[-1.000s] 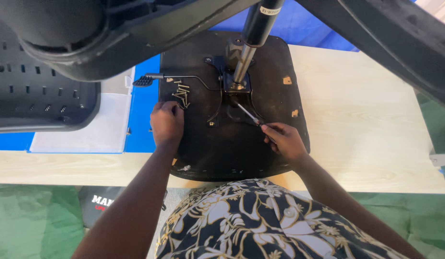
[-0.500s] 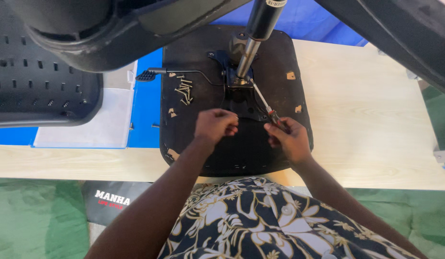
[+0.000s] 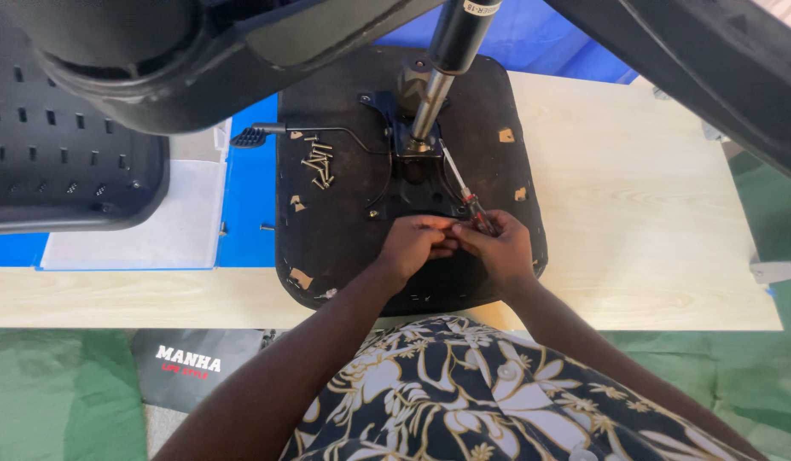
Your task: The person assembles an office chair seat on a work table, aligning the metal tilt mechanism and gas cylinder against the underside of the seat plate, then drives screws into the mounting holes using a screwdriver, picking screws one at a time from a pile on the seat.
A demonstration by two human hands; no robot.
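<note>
Black fabric covers the underside of the chair seat [image 3: 498,188], which lies face down on the pale wooden tabletop [image 3: 651,213], near its front edge and left of its middle. A metal mechanism plate [image 3: 404,162] sits at the centre of the seat, and a gas lift cylinder [image 3: 442,68] rises from it toward the camera. A thin control lever [image 3: 314,131] with a black paddle end extends from the plate toward the left edge of the seat.

The right hand [image 3: 498,248] is closed around the handle of a screwdriver [image 3: 465,198]; the shaft slants up and left, with its tip at the lower right of the mechanism plate. The left hand [image 3: 415,245] is curled just beside the right hand, with its fingertips meeting the right hand's fingers near the screwdriver handle. Whether the left hand pinches a small part cannot be determined. Both hands rest over the front half of the seat.

A loose group of screws [image 3: 319,166] lies on the seat, left of the plate. A blue sheet [image 3: 246,222] and a clear plastic tray [image 3: 148,222] occupy the left part of the tabletop. A black perforated chair back [image 3: 67,171] lies over the far left side.
</note>
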